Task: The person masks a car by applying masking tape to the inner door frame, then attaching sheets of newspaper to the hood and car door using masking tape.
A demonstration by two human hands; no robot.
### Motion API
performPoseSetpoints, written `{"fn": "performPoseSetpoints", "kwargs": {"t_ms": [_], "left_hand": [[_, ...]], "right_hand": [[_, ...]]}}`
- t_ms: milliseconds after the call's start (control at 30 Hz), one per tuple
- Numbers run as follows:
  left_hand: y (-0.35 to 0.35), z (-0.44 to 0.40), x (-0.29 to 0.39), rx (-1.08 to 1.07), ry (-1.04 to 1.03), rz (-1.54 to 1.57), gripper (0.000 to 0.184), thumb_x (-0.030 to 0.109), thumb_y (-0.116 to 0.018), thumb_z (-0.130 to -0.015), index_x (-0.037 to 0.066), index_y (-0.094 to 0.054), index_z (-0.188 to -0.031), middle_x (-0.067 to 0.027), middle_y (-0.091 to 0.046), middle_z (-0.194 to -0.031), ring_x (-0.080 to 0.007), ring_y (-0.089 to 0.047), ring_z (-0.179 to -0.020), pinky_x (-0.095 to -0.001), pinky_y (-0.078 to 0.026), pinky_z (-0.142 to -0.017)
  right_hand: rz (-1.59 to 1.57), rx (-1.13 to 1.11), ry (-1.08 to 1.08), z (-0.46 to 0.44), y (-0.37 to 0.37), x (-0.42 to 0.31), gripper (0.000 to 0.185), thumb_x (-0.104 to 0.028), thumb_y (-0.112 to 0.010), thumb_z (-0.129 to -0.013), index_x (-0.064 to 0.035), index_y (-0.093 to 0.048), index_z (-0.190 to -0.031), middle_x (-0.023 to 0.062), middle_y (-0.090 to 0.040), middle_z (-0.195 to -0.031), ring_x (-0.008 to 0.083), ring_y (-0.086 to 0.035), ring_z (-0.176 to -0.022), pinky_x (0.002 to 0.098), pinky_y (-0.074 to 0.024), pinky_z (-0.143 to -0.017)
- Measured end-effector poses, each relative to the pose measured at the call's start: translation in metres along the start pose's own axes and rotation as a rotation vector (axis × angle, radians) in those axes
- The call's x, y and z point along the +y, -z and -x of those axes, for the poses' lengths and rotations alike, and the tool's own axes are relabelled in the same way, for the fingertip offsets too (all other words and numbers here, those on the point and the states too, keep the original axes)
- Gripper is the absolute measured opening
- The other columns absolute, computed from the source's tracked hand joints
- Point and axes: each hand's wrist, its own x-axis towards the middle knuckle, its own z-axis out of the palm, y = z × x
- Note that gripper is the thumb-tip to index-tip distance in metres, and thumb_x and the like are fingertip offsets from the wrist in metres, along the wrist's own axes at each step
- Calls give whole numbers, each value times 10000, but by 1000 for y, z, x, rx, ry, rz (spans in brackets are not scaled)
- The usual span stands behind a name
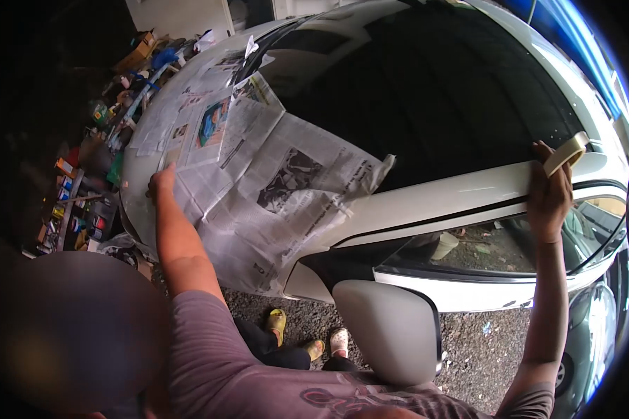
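Sheets of newspaper (258, 174) lie across the white car's hood and the lower corner of its dark windshield (433, 84), wrinkled and overlapping. At their near left edge is my left hand (162, 181), its fingers curled in and the thumb against the paper; the fingertips are partly hidden. My right hand (551, 195) is raised beside the windshield pillar, over the car's front side. It grips a roll of cream masking tape (566, 155), which stands out from the fingers. Whether a strip of tape hangs from the roll I cannot make out.
A grey side mirror (388, 332) juts out close to my body. At left stands another person, head blurred (84, 335). Cluttered shelves of cans and boxes (77, 209) line the left. Yellow sandals (276, 327) and a white clog (338, 342) are on the gravel.
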Motion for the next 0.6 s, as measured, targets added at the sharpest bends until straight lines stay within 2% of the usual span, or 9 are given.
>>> {"fn": "performPoseSetpoints", "kwargs": {"t_ms": [33,167,233,267,333,367,467,533,600], "left_hand": [[-1,2,1,71,-5,-46,945,734,-705,-830,-45,-647,-1363,-261,-645,-1395,-408,-528,-1384,-557,-300,-1203],[1,2,9,117,49,-7,886,710,-748,-809,-15,-694,-1315,-244,-642,-1410,-434,-487,-1413,-541,-368,-1162],[0,-21,3,113,-1,-38,729,599,-786,-817,0,-742,-1229,-230,-683,-1351,-409,-598,-1307,-512,-474,-1074],[-12,-55,-8,107,0,-39,729,599,-786,-817,0,-742,-1229,-230,-683,-1351,-409,-598,-1307,-512,-474,-1074],[-48,-138,-26,68,-33,205,566,473,-774,-839,-2,-762,-1147,-240,-734,-1219,-424,-685,-1185,-494,-556,-998],[-55,-153,-29,203,-216,79,471,366,-764,-833,-28,-762,-1092,-244,-765,-1067,-430,-744,-1020,-459,-598,-895],[6,-52,17,344,-386,9,450,348,-765,-850,-50,-748,-1059,-249,-761,-1080,-445,-729,-1035,-473,-585,-901],[18,-57,46,470,-509,168,371,300,-746,-901,-32,-726,-1065,-240,-762,-1094,-420,-735,-1027,-459,-573,-890],[28,-78,83,467,-836,647,312,243,-727,-951,-24,-689,-1107,-219,-766,-1070,-377,-742,-993,-429,-559,-873]], "right_hand": [[16,-3,-5,0,-1,0,234,-12,-636,-982,-17,-731,-1196,146,-753,-1192,320,-702,-1152,423,-519,-1028],[49,-25,-26,0,-3,0,244,-13,-621,-993,-15,-722,-1215,139,-750,-1203,313,-701,-1164,408,-517,-1039],[40,-21,-51,0,-5,-1,240,-4,-606,-998,1,-719,-1210,142,-749,-1205,311,-706,-1156,409,-522,-1032],[44,-26,-49,-1,-5,-1,240,-4,-606,-998,1,-719,-1210,142,-749,-1205,311,-706,-1156,409,-522,-1032],[33,-16,-54,-1,-5,-1,235,3,-603,-998,10,-721,-1201,145,-749,-1207,309,-709,-1149,410,-526,-1024],[35,-19,-58,-1,-5,-1,235,3,-603,-998,10,-721,-1201,145,-749,-1207,309,-709,-1149,410,-526,-1024],[68,-15,5,-2,-3,-2,228,4,-607,-994,14,-725,-1189,147,-750,-1203,308,-710,-1148,412,-530,-1017],[87,0,15,-3,-3,-4,226,-5,-618,-988,6,-729,-1185,143,-753,-1196,305,-713,-1138,405,-531,-1013],[87,-4,-4,-2,-2,-5,227,-10,-624,-985,2,-731,-1184,139,-754,-1193,304,-714,-1134,401,-531,-1010]]}}
